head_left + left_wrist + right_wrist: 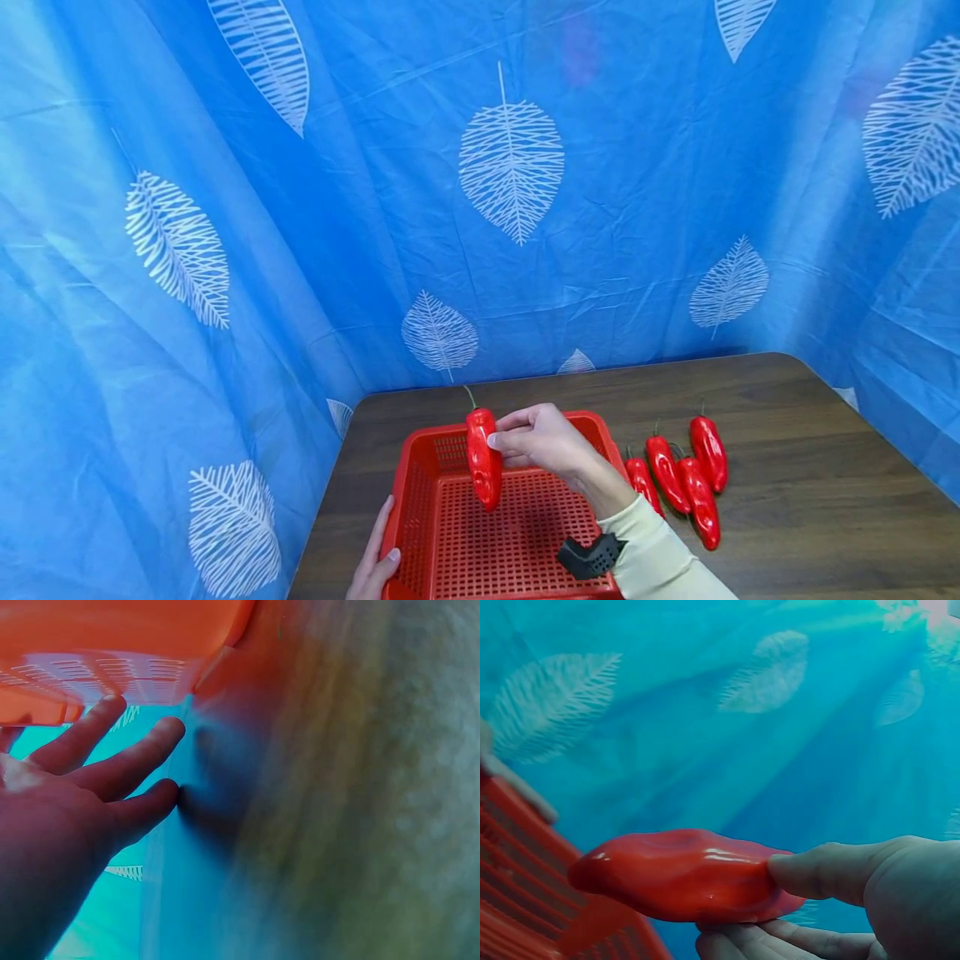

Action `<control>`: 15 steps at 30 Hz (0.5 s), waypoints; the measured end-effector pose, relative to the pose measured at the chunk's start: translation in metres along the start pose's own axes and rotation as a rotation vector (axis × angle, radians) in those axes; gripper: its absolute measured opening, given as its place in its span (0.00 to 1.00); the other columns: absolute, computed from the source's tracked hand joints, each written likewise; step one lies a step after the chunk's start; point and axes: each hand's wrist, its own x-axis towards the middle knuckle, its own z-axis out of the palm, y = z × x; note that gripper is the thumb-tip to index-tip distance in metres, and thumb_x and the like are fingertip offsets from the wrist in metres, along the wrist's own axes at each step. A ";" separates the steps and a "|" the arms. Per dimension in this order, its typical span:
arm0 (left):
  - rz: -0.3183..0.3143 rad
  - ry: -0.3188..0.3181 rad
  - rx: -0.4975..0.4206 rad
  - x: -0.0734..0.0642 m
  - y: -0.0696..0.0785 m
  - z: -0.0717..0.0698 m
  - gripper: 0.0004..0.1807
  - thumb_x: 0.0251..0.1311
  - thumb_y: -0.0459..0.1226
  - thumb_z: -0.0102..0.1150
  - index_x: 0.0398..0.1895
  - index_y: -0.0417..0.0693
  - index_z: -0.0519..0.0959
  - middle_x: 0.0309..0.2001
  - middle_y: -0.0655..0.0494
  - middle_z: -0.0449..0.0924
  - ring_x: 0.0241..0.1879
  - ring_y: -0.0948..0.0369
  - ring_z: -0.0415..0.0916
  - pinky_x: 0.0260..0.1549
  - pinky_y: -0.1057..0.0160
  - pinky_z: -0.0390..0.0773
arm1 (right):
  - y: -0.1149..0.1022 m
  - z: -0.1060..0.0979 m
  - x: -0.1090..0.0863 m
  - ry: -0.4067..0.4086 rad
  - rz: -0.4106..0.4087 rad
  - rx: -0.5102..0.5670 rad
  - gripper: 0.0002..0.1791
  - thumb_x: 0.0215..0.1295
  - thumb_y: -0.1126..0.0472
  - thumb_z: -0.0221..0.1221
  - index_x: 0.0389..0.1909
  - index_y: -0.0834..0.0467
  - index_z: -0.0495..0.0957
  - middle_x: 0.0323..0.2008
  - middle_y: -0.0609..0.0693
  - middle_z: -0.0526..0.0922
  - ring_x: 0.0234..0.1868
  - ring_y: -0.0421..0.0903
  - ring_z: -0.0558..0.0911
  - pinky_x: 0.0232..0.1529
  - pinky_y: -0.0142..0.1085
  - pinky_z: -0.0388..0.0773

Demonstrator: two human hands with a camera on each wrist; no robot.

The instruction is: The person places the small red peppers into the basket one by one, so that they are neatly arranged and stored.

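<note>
Glossy red elongated pepper with a thin green stem [484,467] is pinched between my right hand's [543,442] thumb and fingers, stem up, above the red rectangular perforated plastic basket [465,558]. My left hand [371,567], fingers extended and spread, is at its left side. Four similar shiny red peppers [667,475] lie right of it on the dark wood-grain table [810,483].
</note>
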 end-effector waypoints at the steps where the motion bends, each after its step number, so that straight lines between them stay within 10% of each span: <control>1: 0.001 -0.004 -0.002 0.000 0.000 0.000 0.39 0.88 0.46 0.41 0.84 0.97 0.36 0.83 0.29 0.41 0.71 0.59 0.68 0.66 0.51 0.78 | 0.003 0.004 0.002 -0.007 0.005 -0.001 0.24 0.72 0.63 0.70 0.62 0.73 0.82 0.49 0.62 0.92 0.46 0.55 0.94 0.51 0.50 0.92; 5: -0.001 -0.018 -0.020 -0.001 0.001 0.000 0.36 0.88 0.46 0.41 0.80 1.05 0.44 0.83 0.42 0.49 0.71 0.60 0.69 0.67 0.51 0.78 | 0.014 0.020 0.008 -0.043 0.031 0.001 0.23 0.72 0.63 0.71 0.61 0.73 0.83 0.48 0.61 0.92 0.45 0.54 0.94 0.51 0.51 0.91; 10: 0.042 -0.045 -0.031 0.000 -0.004 -0.003 0.40 0.88 0.48 0.41 0.87 0.90 0.32 0.84 0.38 0.46 0.70 0.63 0.69 0.67 0.51 0.78 | 0.028 0.036 0.016 -0.070 0.059 -0.002 0.20 0.71 0.62 0.72 0.58 0.70 0.86 0.45 0.58 0.92 0.44 0.53 0.94 0.51 0.51 0.91; 15: 0.132 -0.127 -0.068 0.007 -0.023 -0.022 0.40 0.88 0.46 0.40 0.89 0.86 0.34 0.79 0.61 0.59 0.70 0.64 0.73 0.67 0.52 0.80 | 0.038 0.049 0.023 -0.092 0.083 0.021 0.16 0.71 0.63 0.71 0.54 0.68 0.87 0.43 0.56 0.92 0.43 0.51 0.94 0.51 0.51 0.91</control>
